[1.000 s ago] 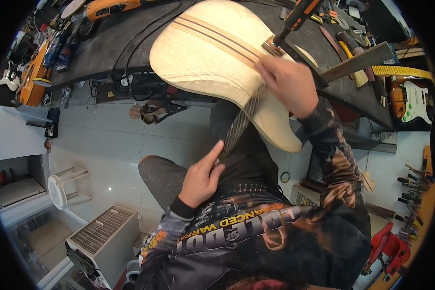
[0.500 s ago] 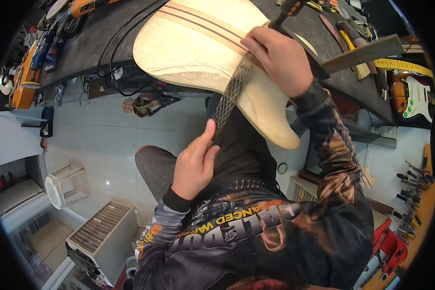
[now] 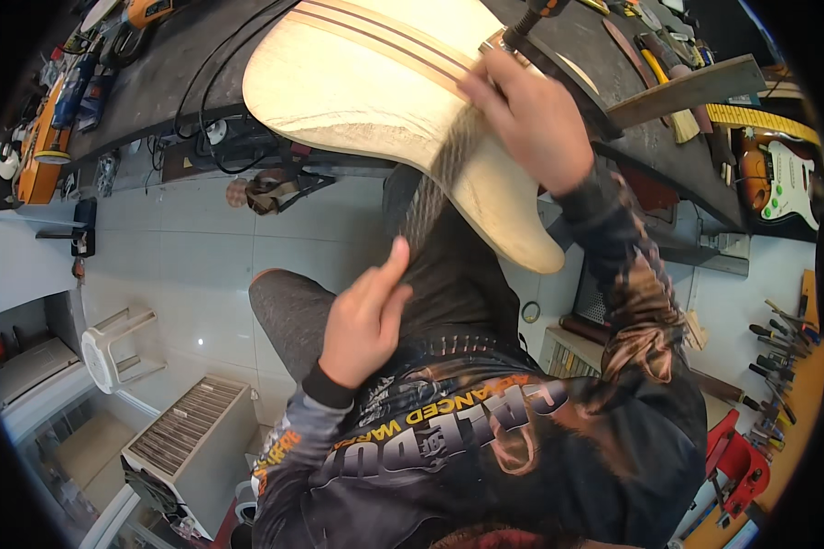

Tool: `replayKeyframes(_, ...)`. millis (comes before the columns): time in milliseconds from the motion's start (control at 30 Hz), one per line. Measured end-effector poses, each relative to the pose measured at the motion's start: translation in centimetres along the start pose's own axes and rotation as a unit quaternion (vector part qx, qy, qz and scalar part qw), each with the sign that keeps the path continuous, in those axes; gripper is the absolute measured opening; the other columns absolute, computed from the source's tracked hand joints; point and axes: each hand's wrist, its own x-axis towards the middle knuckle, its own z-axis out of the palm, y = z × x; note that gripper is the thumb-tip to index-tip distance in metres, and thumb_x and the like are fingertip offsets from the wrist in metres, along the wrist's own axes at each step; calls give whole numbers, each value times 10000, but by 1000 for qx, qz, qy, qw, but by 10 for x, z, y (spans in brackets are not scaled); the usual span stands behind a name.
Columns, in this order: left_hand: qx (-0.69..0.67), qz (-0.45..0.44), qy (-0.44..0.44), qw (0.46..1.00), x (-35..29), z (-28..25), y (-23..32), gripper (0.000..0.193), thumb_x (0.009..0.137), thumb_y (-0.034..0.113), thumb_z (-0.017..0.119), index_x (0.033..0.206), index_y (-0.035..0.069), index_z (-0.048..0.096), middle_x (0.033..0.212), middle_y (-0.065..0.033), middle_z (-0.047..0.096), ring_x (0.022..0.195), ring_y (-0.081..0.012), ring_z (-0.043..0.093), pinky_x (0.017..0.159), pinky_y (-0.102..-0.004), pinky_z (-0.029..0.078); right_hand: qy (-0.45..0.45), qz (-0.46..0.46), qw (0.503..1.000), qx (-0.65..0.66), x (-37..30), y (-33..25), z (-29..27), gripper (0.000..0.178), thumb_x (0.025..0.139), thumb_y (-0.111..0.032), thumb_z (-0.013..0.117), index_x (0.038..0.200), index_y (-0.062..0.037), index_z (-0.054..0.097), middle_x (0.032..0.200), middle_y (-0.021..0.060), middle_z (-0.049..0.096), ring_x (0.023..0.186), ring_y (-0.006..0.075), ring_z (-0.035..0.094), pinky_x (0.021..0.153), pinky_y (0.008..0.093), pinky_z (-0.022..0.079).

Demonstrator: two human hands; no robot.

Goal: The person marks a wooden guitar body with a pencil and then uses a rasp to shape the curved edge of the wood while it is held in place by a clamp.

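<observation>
A pale wooden guitar body [image 3: 339, 91] with dark stripes along its middle overhangs the bench's near edge. Across its curved near edge lies a rasp [image 3: 423, 206] with an open lattice blade, smeared by motion. My right hand [image 3: 533, 123] is closed round the rasp's far end, above the body. At the near end, over my lap, my left hand [image 3: 362, 320] pinches the tip between thumb and fingers. Part of the rasp's far end is hidden by the right hand. Beside the right hand, a clamp [image 3: 520, 32] presses on the body.
The dark workbench [image 3: 169, 91] carries black cables, power tools at left and brushes and hand tools at right. A flat board [image 3: 687, 91] juts out beyond the clamp. A sunburst guitar [image 3: 783, 188] stands at far right. On the floor are a white stool [image 3: 119, 348] and a louvred cabinet [image 3: 192, 448].
The rasp has shifted slightly along the guitar body's edge and is now blurred. Both hands keep their hold. The whole view has moved a little.
</observation>
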Motion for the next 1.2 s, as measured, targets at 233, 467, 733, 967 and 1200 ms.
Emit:
replayKeyframes(233,3,2,-13,1000,-13,4,1,683,971,-18,750,1621,91,570,878,-171,629,750,-372,647,694,-462,536,-5,-15,1000,0,-12,-2,-9,269,1072,-331,725,1007,-84,641,807,150,695,756,387,712,650,471,547)
replayKeyframes(467,-8,7,-30,1000,-38,7,3,669,962,-29,754,1605,54,586,860,-179,624,753,-366,655,710,-449,552,-26,-14,999,-14,-36,-7,-10,283,1068,-337,726,981,-84,632,802,155,691,747,401,708,642,492,547)
replayKeyframes(733,-7,16,-5,1000,-24,6,6,685,964,-21,755,1618,76,574,850,-170,606,729,-370,635,686,-461,532,-43,-3,998,-46,-20,-9,-9,290,1075,-332,718,980,-76,619,803,162,694,734,394,712,630,495,542)
replayKeyframes(967,17,8,1,1000,-11,3,3,658,979,-6,739,1610,95,581,849,-166,606,724,-375,636,673,-470,526,-15,-36,999,-30,-4,-3,-3,283,1086,-331,695,1008,-75,601,788,162,686,746,411,707,640,523,533)
replayKeyframes(1200,35,-11,-28,999,-35,-1,20,705,962,8,771,1629,121,572,828,-143,576,705,-354,632,661,-469,534,-24,-36,999,-2,-32,-8,-4,270,1100,-324,676,1007,-83,598,793,167,684,750,405,709,645,514,539)
